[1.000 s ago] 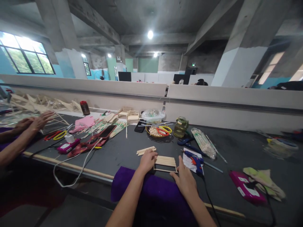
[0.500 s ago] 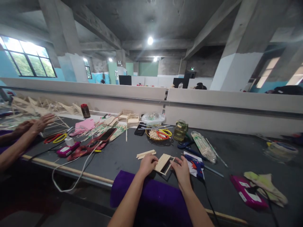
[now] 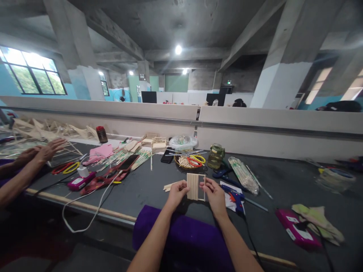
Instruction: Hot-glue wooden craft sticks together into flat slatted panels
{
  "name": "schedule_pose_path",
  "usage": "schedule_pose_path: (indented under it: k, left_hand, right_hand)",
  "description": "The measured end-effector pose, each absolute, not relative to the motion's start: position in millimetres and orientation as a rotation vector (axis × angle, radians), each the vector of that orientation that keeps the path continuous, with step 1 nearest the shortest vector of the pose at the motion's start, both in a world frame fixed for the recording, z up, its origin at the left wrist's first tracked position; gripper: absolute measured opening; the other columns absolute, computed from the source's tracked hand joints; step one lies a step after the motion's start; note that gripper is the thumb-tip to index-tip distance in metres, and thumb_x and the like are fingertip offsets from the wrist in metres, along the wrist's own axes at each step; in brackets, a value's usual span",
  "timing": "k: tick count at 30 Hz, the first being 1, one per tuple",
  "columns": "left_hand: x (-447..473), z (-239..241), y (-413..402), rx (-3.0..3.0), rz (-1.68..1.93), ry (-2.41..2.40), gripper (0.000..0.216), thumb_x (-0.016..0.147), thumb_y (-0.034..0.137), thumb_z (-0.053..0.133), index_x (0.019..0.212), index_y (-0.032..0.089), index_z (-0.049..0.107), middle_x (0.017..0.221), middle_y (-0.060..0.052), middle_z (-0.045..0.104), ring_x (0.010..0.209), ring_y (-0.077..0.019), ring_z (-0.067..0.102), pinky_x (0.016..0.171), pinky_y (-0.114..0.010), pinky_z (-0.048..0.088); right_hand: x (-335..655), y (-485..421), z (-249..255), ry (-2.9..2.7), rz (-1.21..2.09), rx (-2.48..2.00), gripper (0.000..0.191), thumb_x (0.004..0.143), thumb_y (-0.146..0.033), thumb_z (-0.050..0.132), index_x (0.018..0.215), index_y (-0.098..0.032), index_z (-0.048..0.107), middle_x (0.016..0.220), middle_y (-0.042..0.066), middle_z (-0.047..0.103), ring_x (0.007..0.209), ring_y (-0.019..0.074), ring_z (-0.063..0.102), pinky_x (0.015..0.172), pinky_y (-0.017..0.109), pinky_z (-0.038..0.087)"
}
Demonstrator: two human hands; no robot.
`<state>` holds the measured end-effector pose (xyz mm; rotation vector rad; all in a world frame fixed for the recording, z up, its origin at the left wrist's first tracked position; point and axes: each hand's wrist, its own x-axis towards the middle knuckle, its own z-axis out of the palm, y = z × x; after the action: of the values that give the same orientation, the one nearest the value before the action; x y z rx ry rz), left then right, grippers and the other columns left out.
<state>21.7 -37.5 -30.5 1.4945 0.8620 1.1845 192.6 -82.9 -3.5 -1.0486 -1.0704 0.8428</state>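
A small panel of glued wooden sticks (image 3: 194,186) stands upright above the dark table (image 3: 147,189), sticks running vertically, with an unfilled frame part on its right. My left hand (image 3: 177,193) pinches its left edge. My right hand (image 3: 214,193) pinches its right edge. Both hands are closed on it. A few loose sticks (image 3: 169,186) lie on the table just left of my left hand. A blue glue gun (image 3: 236,195) lies on white paper right of my right hand. A purple cloth (image 3: 184,234) covers the table edge under my forearms.
Another person's hands (image 3: 42,151) rest on stick frames at the far left. Scissors (image 3: 65,167), a phone (image 3: 128,162), a basket of sticks (image 3: 189,160), a jar (image 3: 216,155), a bag of sticks (image 3: 242,170) and a pink box (image 3: 295,226) lie about. A white cable (image 3: 85,211) hangs over the front edge.
The stick panel lay flat on the table; both hands lifted it and turned it upright, sticks vertical. The camera has tilted slightly. The other person's hands have hardly moved.
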Motion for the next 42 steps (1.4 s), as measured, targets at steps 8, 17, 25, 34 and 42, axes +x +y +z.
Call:
schedule_pose_path:
  k: [8,17,25,34,42]
  left_hand:
    - [22,-26,-43,1.473,1.112,0.836,0.025,0.066,0.037,0.072,0.072,0.014,0.063,0.067,0.001,0.062,0.063,-0.0122,0.054,0.064,-0.024,0.04]
    - [23,-34,-39,1.536,1.067,0.875,0.022,0.065,0.033,0.07,0.066,0.013,0.062,0.061,0.002,0.056,0.058,-0.0104,0.047,0.057,-0.021,0.033]
    - [20,-29,-40,1.335,1.161,0.918,0.034,0.066,0.036,0.07,0.091,0.012,0.068,0.072,-0.001,0.066,0.062,-0.0116,0.054,0.061,-0.022,0.037]
    - [21,-34,-34,1.645,1.078,1.069,0.027,0.071,0.038,0.064,0.074,0.013,0.073,0.074,-0.004,0.07,0.072,-0.0187,0.06,0.069,-0.027,0.044]
    - [21,-30,-39,1.922,1.253,1.202,0.031,0.088,0.039,0.047,0.09,0.019,0.072,0.092,-0.005,0.072,0.089,-0.0199,0.063,0.083,-0.031,0.045]
  right_hand:
    - [202,-82,-18,-1.067,0.822,-1.1,0.032,0.071,-0.039,0.067,0.094,-0.017,0.065,0.089,0.008,0.074,0.087,0.0262,0.071,0.085,0.044,0.053]
    - [204,-89,-11,-1.052,0.873,-1.153,0.032,0.067,-0.043,0.07,0.087,-0.019,0.064,0.083,0.007,0.074,0.086,0.0272,0.071,0.081,0.039,0.055]
    - [201,-111,-16,-1.021,1.067,-1.239,0.056,0.068,-0.059,0.067,0.104,-0.018,0.056,0.076,0.006,0.072,0.065,0.0235,0.071,0.056,0.034,0.057]
    - [221,-145,-28,-1.482,0.56,-1.515,0.025,0.082,-0.044,0.057,0.075,-0.022,0.067,0.069,0.001,0.067,0.06,0.0157,0.063,0.059,0.026,0.047]
    - [208,-141,-31,-1.983,-0.015,-1.634,0.017,0.089,-0.022,0.05,0.079,-0.024,0.064,0.082,0.002,0.061,0.083,0.0184,0.06,0.072,0.028,0.042]
